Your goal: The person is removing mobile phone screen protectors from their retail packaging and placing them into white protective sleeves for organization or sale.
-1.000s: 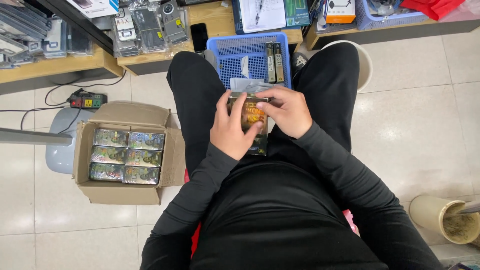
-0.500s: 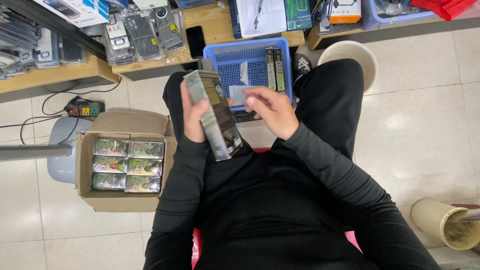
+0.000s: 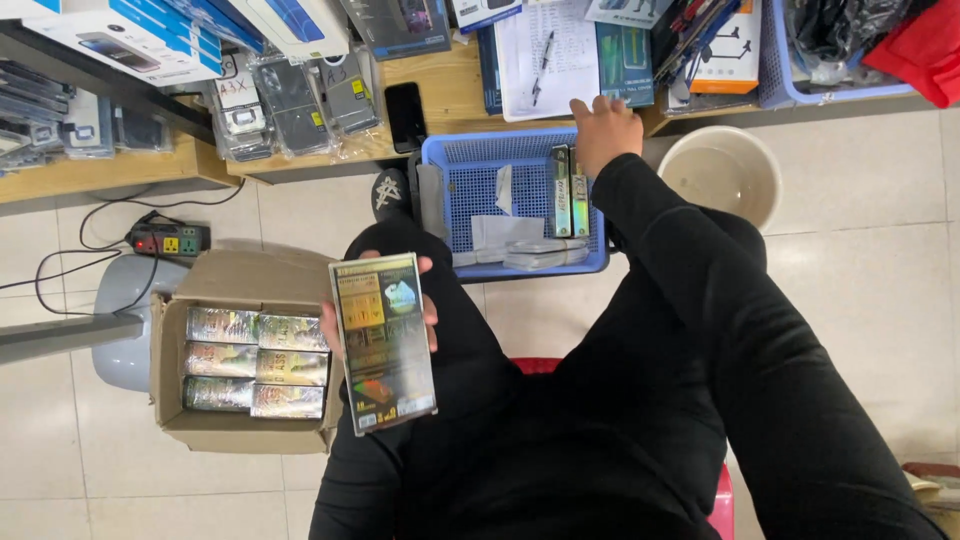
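Over the lap, the left hand now grips the flat, glossy rectangular packet with holographic print alone, fingers clamped round its edges, while the right hand, which shared it a moment ago, has let go and stretches to the wooden shelf edge beyond the blue plastic mesh basket, fingers loosely curled on nothing. That basket holds two upright slim packets and some clear sleeves; the open brown cardboard box on the floor holds rows of similar shiny packets.

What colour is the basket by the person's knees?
Blue. The plastic mesh basket shows clearly in the head view, on the floor.
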